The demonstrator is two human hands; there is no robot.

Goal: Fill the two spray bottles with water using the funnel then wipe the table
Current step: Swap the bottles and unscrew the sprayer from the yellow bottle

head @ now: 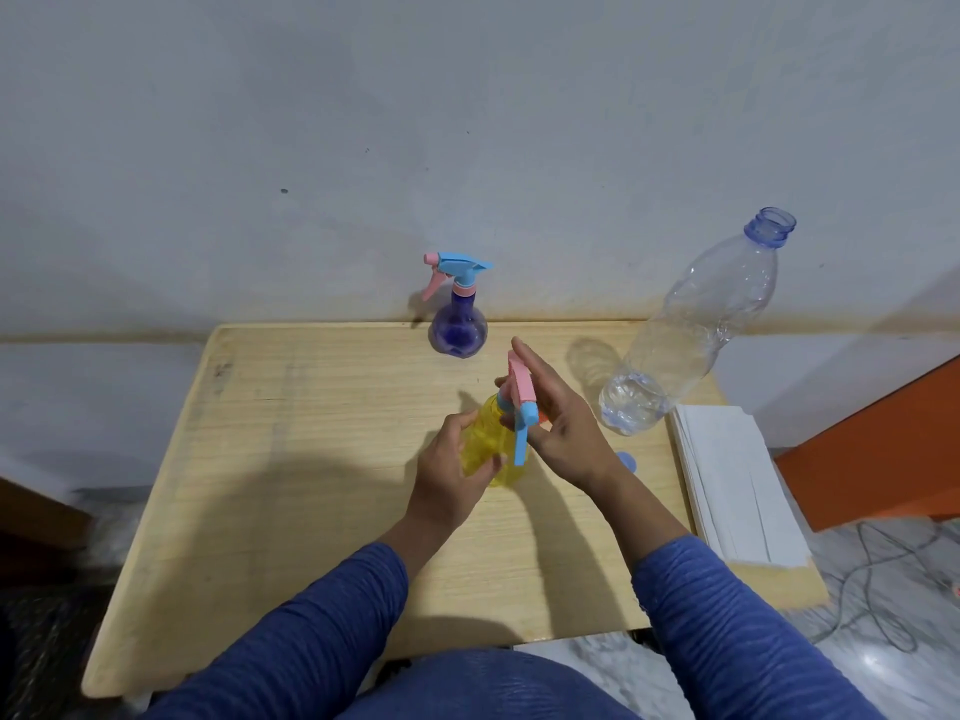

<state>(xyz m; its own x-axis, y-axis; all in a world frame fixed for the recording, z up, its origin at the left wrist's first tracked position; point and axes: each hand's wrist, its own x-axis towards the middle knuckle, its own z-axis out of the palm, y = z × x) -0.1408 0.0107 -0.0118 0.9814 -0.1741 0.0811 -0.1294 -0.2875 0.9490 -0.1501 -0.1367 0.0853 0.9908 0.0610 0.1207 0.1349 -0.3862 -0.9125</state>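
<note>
Nearest, the left hand (451,475) is gripping the upright yellow bottle (491,449) at mid-table (260,459), while the right hand (558,423), fingers straight, is pressing against its sprayer (522,402). Beyond, the clear bottle (691,335) is standing uncapped, holding a little water, and farthest the purple bottle (457,327) is standing upright, nozzle pointing left; contents unclear.

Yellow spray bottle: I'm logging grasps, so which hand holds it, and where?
The left hand grips the yellow spray bottle round its body. The right hand lies with straight fingers against the pink and blue spray head.
</note>
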